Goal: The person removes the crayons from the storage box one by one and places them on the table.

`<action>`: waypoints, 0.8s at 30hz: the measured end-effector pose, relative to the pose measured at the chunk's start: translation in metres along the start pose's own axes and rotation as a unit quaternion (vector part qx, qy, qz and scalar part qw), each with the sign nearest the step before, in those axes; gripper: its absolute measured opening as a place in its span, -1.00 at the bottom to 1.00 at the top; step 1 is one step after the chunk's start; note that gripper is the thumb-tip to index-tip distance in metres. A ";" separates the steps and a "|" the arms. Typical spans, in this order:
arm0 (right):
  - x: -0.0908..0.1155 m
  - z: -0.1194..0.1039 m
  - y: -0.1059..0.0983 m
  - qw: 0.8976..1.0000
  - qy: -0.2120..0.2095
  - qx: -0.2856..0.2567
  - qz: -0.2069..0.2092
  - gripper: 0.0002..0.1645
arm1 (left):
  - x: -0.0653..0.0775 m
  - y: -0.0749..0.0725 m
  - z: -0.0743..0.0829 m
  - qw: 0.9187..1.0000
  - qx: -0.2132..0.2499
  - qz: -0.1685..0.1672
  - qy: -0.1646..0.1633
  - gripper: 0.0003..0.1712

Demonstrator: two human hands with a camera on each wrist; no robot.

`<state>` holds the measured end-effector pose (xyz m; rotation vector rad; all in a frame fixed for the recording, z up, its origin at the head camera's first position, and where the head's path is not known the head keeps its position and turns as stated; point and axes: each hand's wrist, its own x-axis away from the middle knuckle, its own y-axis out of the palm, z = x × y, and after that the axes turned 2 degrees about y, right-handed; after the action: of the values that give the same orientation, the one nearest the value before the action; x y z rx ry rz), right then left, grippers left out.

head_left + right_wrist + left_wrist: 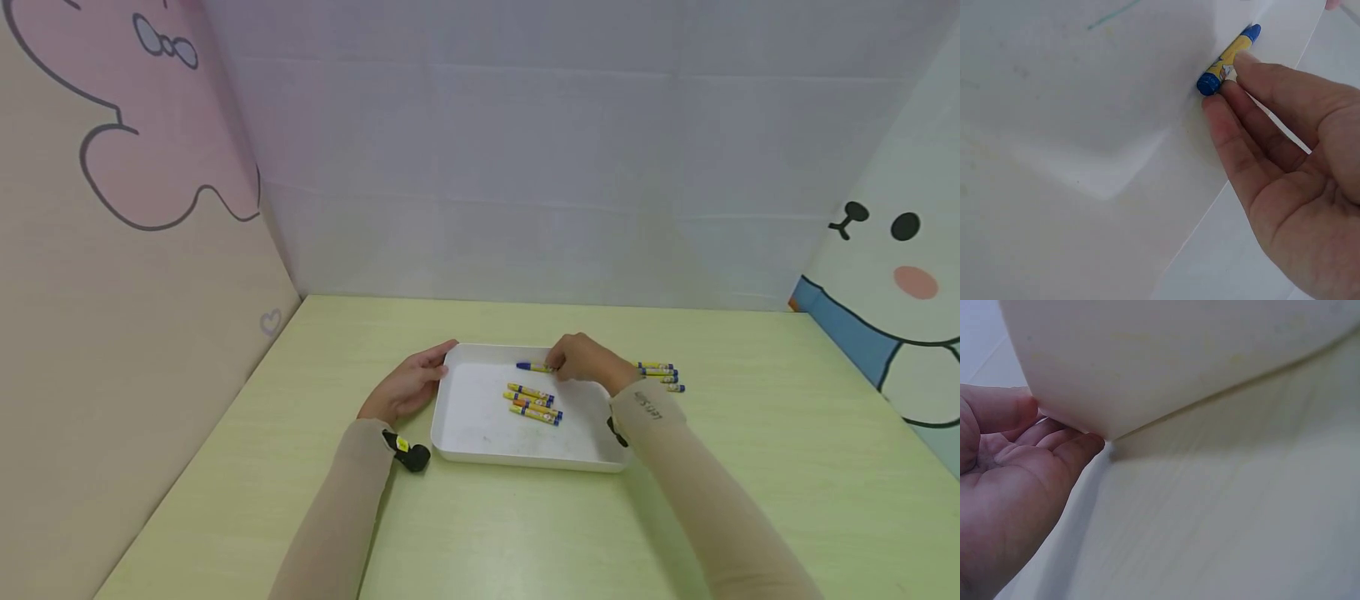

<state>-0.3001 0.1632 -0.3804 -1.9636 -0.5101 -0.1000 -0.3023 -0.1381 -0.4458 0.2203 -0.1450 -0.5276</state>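
Observation:
A white tray (480, 446) sits on the table, and my left hand (408, 387) holds its left side near the far corner. In the left wrist view the thumb and fingertips of that hand meet the tray's edge (1147, 369). Over the far part of the tray, my right hand (588, 362) pinches a blue crayon (1229, 61) with a yellow wrapper. The thumb and fingertips hold it near its flat end, and it lies close along the tray wall. Several yellow-wrapped crayons (534, 415) lie side by side in the middle of the tray.
Right of the tray, more crayons (660, 372) lie on the pale green table (765, 467), partly behind my right wrist. A plain light sheet (480, 183) stands at the back. Panels with cartoon pictures flank the table at left (172, 333) and right (900, 333).

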 end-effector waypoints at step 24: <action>0.000 0.001 0.016 0.998 -0.042 -0.007 0.036 -0.87 | 0.002 0.001 0.002 1.000 0.003 0.002 -0.006 -0.30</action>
<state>-0.2943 0.1589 -0.3943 -2.0048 -0.4941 0.0243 -0.3011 -0.1388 -0.4435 0.2221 -0.1575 -0.5248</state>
